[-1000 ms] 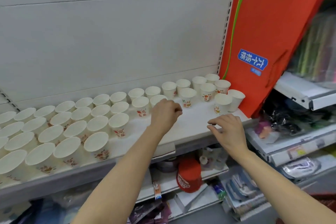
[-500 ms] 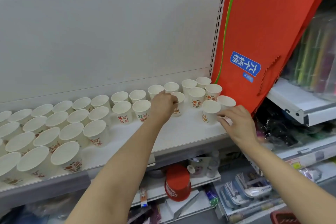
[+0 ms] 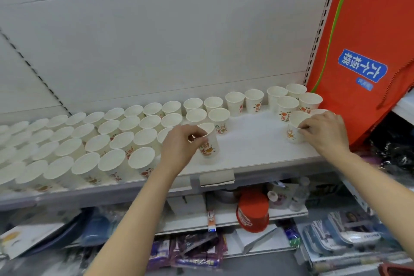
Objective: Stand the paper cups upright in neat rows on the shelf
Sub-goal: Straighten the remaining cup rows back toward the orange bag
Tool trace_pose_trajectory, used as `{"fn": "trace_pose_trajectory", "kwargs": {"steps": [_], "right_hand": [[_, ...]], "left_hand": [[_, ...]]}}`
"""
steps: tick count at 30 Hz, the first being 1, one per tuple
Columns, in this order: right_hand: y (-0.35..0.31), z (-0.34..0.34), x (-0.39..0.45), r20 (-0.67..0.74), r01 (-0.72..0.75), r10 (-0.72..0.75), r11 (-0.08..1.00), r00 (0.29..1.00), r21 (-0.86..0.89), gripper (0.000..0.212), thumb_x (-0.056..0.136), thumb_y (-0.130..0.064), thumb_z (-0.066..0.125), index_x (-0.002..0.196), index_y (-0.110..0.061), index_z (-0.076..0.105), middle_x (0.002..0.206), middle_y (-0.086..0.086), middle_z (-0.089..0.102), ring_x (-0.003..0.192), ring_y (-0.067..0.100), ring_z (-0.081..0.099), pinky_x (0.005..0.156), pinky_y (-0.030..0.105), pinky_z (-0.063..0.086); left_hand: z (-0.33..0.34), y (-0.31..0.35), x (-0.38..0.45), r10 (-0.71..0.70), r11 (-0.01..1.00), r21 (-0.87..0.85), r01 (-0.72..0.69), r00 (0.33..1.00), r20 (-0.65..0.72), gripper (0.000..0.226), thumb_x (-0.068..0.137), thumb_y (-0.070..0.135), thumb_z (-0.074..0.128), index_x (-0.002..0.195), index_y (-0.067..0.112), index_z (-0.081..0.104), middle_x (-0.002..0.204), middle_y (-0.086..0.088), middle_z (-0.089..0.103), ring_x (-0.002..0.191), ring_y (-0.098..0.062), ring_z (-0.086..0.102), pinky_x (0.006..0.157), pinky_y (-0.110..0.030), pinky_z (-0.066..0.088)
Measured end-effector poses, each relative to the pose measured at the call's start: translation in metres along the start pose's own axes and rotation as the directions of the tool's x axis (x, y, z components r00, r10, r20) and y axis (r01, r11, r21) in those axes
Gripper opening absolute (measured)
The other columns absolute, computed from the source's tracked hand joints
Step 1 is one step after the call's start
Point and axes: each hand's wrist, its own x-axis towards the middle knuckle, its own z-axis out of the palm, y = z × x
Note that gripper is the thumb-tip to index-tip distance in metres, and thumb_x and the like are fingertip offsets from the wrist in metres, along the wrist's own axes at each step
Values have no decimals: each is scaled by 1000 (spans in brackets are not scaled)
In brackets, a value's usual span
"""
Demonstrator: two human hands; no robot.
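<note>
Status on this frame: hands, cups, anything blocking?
Left hand grips cup by the rim. Right hand pinches rim of another cup. Bare shelf between them. Red bag leans beside the right-end cups.

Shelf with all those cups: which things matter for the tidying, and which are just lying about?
Part of the job:
paper cups
cup in left hand
cup in right hand
shelf

Just lying about:
orange bag
red cap

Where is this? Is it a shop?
Probably a shop. Rows of identical paper cups fill a metal display shelf, a price-tag holder is clipped to its front edge, and packaged goods crowd the shelves below.
</note>
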Motion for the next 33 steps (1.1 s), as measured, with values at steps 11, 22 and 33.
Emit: {"fn": "trace_pose_trajectory", "kwargs": {"steps": [11,22,33], "right_hand": [[-126,10,-31,-98,197,-172,887,980,418,4,78,-18,76,81,-18,74,82,-5,69,83,21,54,75,38,43],[-194,16,-38,-134,296,-264,861,955,414,7,75,-17,78,79,-17,73,77,-3,67,78,23,53,66,38,45],[-214,32,-14,-198,493,-452,796,870,351,9,71,-16,79,75,-19,72,76,-7,66,74,23,53,65,30,38]], "left_hand": [[-51,-59,-37,-39,974,222,33,999,21,5,80,35,72,76,36,70,76,21,66,76,-1,56,57,-25,39],[-48,-79,-49,96,909,404,-107,994,49,11,83,41,70,90,32,73,87,13,67,91,-15,54,66,-29,39],[-27,-29,9,306,857,397,-329,944,122,31,82,41,71,111,31,68,110,11,64,99,-17,51,74,-28,39]]}}
